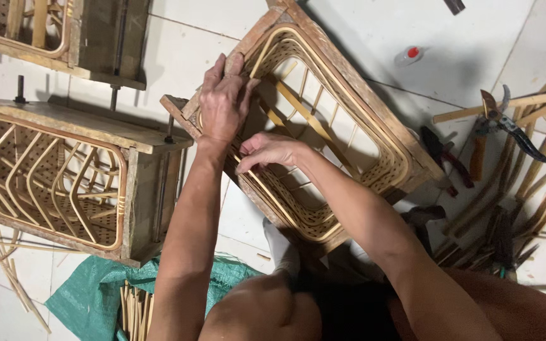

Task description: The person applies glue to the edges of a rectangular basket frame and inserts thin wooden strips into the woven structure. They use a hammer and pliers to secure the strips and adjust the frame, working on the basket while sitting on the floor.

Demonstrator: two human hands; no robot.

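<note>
From my remote seat I log the following, largest item first.

White tiled floor (361,38) — fills the frame and carries everything listed.

Wooden frame with woven rattan basket (323,126) — centre of the frame, tilted diagonally, its open mouth facing me; pale cane hoops line the inner rim and slats cross the opening. Both hands work at its upper-left edge.

Second wooden frame with basket (58,170) — left of the frame, lying on its side, curved cane ribs showing inside. Well apart from the hands.

Third frame (64,38) — upper left corner, partly cut off.

Green woven sack (90,290) — lower left, beneath a bundle of thin cane sticks (135,312).

Heap of cane strips (538,183) — right edge, loosely piled.

Left hand (222,101) — upper centre, lying palm down over the rim of the central basket, fingers curled onto the wood and cane edge, gripping it.

Right hand (266,151) — just below the left, fingers pinched together on a thin cane strand (257,183) at the basket's inner rim; I cannot tell how firmly.

Pruning shears (500,123) — right of the frame, resting on the cane heap, jaws apart.

Pliers with dark red grips (447,158) — just right of the central frame, on the floor.

Small clear bottle with red cap (410,54) — upper centre-right, lying on the tiles.
</note>
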